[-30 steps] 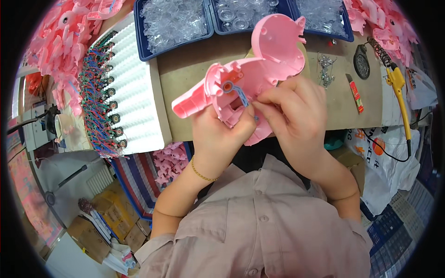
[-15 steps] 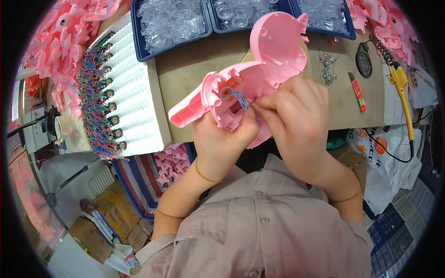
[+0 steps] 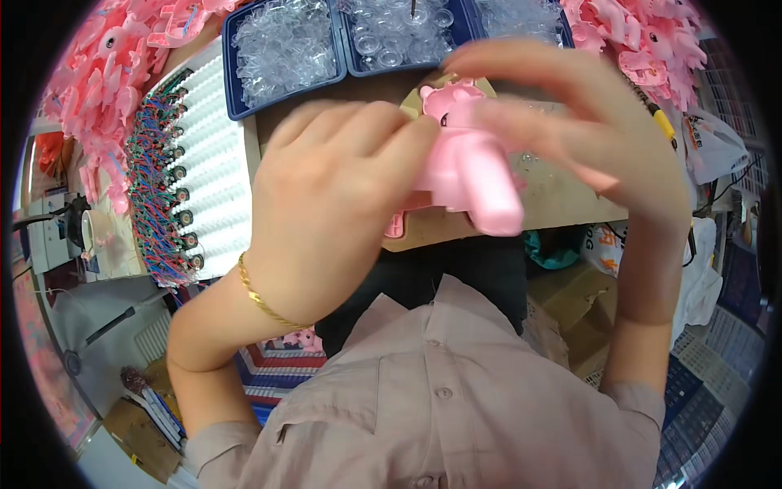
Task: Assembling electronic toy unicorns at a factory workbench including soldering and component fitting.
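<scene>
A pink plastic animal-shaped toy shell (image 3: 481, 175), with a printed eye and a rounded limb pointing down toward me, is above the near edge of the bench. My left hand (image 3: 326, 187), wearing a gold bracelet, grips it from the left; its fingertips are partly hidden against the shell. On the other side my right hand (image 3: 603, 114) is raised and smeared by motion. Its fingers are stretched out and spread from the thumb, around the shell's upper right. Whether its fingertips touch the shell I cannot tell.
Blue bins (image 3: 285, 53) of clear plastic parts line the back. Left stands a white ribbed tray (image 3: 216, 163) beside bundled coloured wires with round black parts (image 3: 159, 179). Pink shells heap at far left (image 3: 98, 90) and far right (image 3: 652, 37). A yellow-handled tool (image 3: 664, 124) hangs right.
The pink toy shell has been turned from its open inner side to its outer face. My left hand now covers its left side; my right hand has come off its pinch and swung up and right.
</scene>
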`<state>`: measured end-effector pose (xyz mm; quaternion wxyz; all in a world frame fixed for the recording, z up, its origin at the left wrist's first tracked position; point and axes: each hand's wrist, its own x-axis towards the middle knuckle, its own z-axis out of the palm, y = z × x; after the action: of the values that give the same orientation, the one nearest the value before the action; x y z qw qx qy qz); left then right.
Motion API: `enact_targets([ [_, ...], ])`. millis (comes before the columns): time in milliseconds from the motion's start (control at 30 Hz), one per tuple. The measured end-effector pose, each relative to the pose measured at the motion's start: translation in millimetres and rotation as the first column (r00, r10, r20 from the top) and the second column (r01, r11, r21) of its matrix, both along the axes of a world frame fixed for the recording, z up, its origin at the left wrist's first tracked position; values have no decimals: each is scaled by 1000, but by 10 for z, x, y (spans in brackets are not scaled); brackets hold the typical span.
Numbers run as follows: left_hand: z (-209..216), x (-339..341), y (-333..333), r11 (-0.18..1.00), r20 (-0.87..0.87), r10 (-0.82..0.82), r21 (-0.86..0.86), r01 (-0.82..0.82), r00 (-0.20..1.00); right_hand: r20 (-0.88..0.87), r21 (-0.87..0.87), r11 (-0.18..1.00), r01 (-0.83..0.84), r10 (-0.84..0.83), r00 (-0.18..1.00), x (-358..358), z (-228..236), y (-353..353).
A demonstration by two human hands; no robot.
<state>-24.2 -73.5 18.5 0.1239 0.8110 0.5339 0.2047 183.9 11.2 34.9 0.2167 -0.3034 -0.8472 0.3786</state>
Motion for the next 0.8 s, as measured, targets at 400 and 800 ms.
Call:
enact_targets([
  [400, -980, 93, -382, 895, 208, 56, 422, -141, 976, 374, -509, 861, -28, 250, 893, -303, -83, 134],
  [800, -792, 266, -493, 934, -461, 66, 341, 108, 885, 349, -719, 693, 58, 287, 892, -240, -119, 227],
])
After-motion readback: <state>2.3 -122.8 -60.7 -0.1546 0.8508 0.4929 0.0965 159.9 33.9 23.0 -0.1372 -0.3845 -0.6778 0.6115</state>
